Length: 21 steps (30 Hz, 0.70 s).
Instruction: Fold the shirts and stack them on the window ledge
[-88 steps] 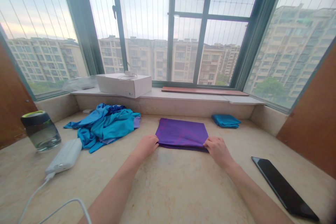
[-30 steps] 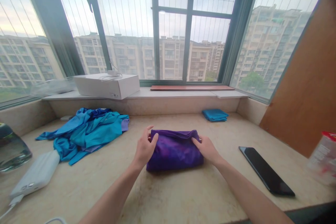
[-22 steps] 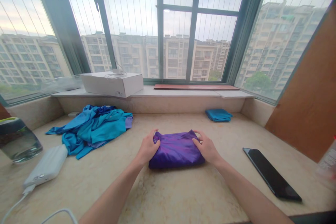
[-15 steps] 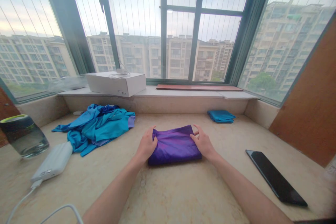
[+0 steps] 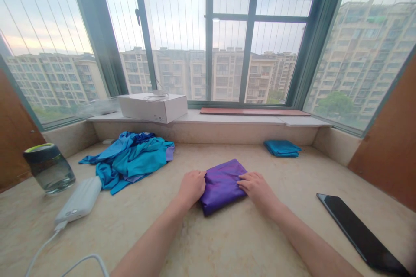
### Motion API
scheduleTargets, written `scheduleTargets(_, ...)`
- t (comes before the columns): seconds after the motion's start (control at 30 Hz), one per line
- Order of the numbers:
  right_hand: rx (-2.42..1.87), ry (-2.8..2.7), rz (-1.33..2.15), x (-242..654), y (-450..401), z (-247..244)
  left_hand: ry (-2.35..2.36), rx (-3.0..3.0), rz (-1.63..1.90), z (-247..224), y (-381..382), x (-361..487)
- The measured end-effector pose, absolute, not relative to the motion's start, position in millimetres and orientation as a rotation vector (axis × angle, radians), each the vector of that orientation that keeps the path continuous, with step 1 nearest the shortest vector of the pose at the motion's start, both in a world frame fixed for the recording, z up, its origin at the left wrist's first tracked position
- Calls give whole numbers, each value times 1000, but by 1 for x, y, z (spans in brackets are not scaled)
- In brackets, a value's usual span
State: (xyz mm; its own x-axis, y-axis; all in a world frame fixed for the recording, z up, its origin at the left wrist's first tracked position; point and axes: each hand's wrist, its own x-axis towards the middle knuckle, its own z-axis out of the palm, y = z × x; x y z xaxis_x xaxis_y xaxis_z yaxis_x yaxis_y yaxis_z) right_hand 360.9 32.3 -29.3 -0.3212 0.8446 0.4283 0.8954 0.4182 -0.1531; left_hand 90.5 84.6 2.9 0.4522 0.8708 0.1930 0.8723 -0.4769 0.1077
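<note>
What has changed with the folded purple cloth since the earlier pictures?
The folded purple cloth is now more compact and turned askew, its right side farther away. The left hand and right hand still touch its sides. The rumpled blue fabric pile, folded teal cloth and black phone stayed put.

Can't actually read a single word or number here, sorry. Closest thing is some tiny dark print [image 5: 158, 117] low on the white box [image 5: 143, 107] up on the sill [image 5: 208, 116], way too small and fuzzy to make out. The white power bank [image 5: 81, 197] on the counter [image 5: 208, 246] has little marks on its near end, can't tell if they're lettering.
</note>
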Motion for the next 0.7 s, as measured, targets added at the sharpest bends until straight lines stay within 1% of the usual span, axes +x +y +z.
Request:
scheduleTargets(0.07,-1542,-2170,-251,365,33,-27,-1617,-2647,-344,7,77,95)
scheduleTargets(0.1,-1513,-2171,-236,364,30,-25,-1624,-2643,-335,9,75,98)
scheduleTargets(0.2,-1263,-2312,43,352,13,-19,-1610,-2657,-321,9,70,103)
scheduleTargets(0.27,-1148,-2399,228,342,1,-15,-1544,-2674,-377,5,71,104)
scheduleTargets(0.4,-1181,-2462,375,333,-10,-9,-1232,-2849,-421,-5,76,99)
scheduleTargets(0.53,-1258,-2479,326,342,-6,-7,-989,-3037,-316,-10,78,96)
scheduleTargets(0.7,-1325,-2380,157,364,3,-14,-1030,-2993,-308,-10,72,102)
